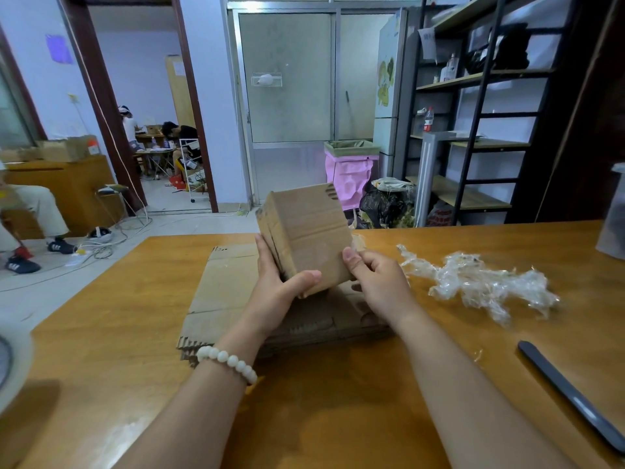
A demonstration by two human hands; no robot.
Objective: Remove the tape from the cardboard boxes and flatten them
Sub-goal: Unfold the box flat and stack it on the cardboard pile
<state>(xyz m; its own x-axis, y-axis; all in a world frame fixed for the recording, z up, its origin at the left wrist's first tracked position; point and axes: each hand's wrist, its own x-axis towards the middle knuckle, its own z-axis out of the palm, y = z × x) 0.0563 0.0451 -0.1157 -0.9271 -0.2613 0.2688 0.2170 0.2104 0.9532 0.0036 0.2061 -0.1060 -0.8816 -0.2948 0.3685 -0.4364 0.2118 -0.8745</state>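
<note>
Both hands clamp small cardboard box [306, 231] above flattened stack [233, 299] — left hand [280, 286], right hand [375, 275] — crumpled tape [480, 282] on tabletop [338, 401].

bare table [321, 418] lies near; flattened cardboard [220, 292] ahead, crumpled tape [480, 282] and knife [571, 394] to the right.

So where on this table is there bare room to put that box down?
Bare wood lies left of the flattened stack, out to the table edge, and in front of it between the forearms. Another strip runs behind the crumpled tape. The right side is crowded: tape, then the dark tool.
</note>
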